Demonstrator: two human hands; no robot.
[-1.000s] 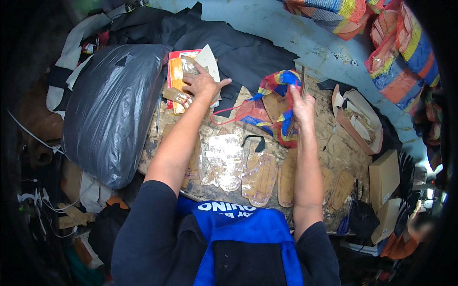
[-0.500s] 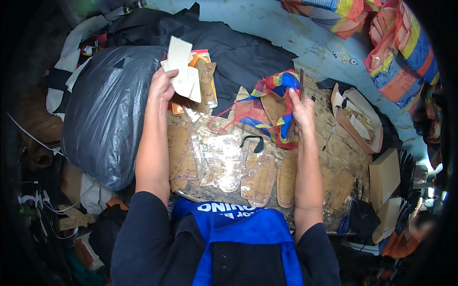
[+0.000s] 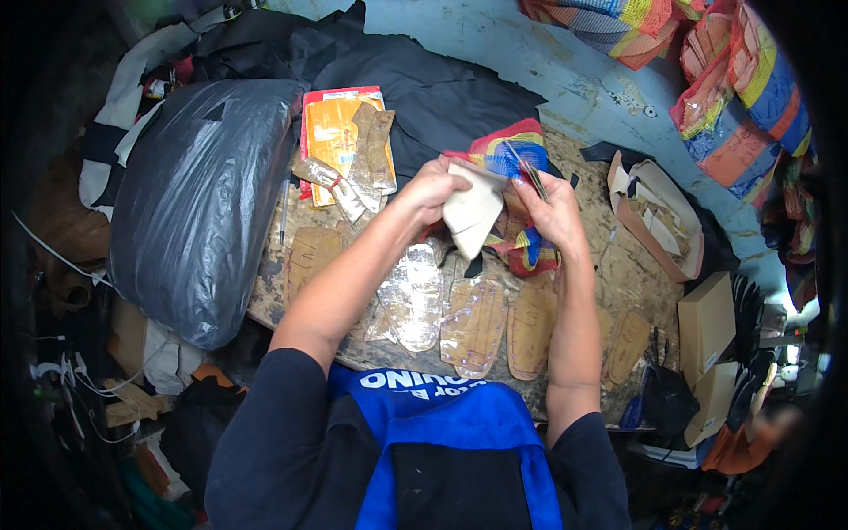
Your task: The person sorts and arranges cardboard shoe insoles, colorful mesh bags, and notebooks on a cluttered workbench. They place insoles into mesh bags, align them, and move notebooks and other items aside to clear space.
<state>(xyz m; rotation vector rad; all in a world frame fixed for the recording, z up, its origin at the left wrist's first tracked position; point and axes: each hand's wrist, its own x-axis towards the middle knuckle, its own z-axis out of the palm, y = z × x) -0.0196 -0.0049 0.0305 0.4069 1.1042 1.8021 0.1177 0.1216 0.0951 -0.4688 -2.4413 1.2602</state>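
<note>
My left hand (image 3: 431, 191) is closed on cream card pattern pieces (image 3: 473, 215), held over the middle of the worktable. Close beside it, my right hand (image 3: 555, 210) pinches a few thin flat pieces (image 3: 532, 173) seen edge-on; their kind is unclear. Around and beneath both hands lies a red, blue and yellow mesh bag (image 3: 514, 146), partly hidden by the cards and fingers. Whether my right fingers also grip the mesh is hard to see. Brown and clear-covered pattern pieces (image 3: 474, 325) lie in a row nearer to me.
A large black plastic-wrapped bundle (image 3: 199, 212) stands at the left. Behind are black sheet material (image 3: 424, 84) and an orange packet (image 3: 340, 124) with brown templates (image 3: 372, 146). At the right sit an open box of scraps (image 3: 662, 216) and cardboard boxes (image 3: 709, 322). Mesh bags (image 3: 733, 106) hang at upper right.
My left hand has carried the cream cards from above the orange packet rightward to the mesh bag. My right hand stays near the bag, now with thin pieces fanned between its fingers.
</note>
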